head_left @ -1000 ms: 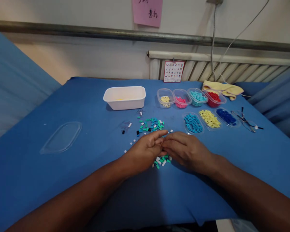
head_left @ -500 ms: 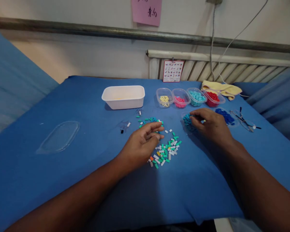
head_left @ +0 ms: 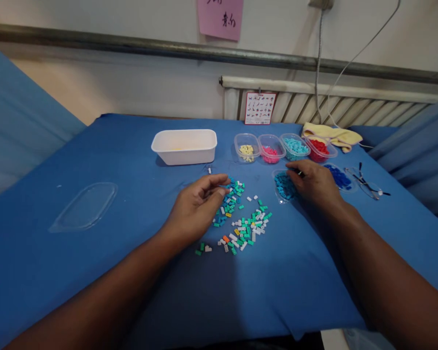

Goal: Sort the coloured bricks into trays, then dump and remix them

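Observation:
Over the left side of a loose pile of small toy bricks (head_left: 246, 231), mostly green, white and teal, is my left hand (head_left: 191, 206). Its fingers are curled, with thumb and fingertips nearly together; I cannot make out what is between them. My right hand (head_left: 316, 182) is at the right rim of a clear tub of teal bricks (head_left: 284, 185). Thumb and index finger come together there, and anything they hold is too small to name. A few green and white bricks (head_left: 203, 248) lie apart, near my left wrist.
Behind stand a white bin (head_left: 186, 156) and clear tubs of cream (head_left: 247, 151), pink (head_left: 270, 154), light blue (head_left: 295, 147) and red bricks (head_left: 318, 148). Dark blue bricks (head_left: 337, 177), glasses (head_left: 368, 184) and a yellow cloth (head_left: 332, 133) are right. A clear lid (head_left: 85, 208) lies left.
My left hand has moved left and slightly up across the pile, uncovering bricks in its middle. My right hand has shifted slightly and shows more of the teal tub.

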### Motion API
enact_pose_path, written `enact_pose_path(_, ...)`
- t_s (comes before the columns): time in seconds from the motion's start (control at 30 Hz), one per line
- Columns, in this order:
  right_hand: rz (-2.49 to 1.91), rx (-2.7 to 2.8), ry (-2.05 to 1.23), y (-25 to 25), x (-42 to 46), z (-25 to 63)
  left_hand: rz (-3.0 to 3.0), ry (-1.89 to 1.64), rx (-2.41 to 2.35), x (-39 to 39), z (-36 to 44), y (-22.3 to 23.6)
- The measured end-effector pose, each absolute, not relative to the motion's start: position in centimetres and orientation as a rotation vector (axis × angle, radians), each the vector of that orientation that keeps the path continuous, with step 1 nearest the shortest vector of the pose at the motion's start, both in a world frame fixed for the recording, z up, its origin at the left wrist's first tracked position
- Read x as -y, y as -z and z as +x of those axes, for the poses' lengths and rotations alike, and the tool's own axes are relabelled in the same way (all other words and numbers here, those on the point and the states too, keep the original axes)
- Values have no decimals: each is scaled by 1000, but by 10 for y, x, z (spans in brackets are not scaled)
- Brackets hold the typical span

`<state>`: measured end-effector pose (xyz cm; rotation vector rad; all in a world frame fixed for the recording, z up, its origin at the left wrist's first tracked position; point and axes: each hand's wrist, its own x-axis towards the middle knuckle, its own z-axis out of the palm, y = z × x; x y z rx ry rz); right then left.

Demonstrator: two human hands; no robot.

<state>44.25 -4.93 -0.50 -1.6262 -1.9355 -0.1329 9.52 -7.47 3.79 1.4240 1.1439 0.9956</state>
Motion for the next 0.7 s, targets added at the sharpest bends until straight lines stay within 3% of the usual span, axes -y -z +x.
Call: enact_pose_path(0.7,-1746,1905,68,7,32,425,1561,-1083,-1243,55,85,-33)
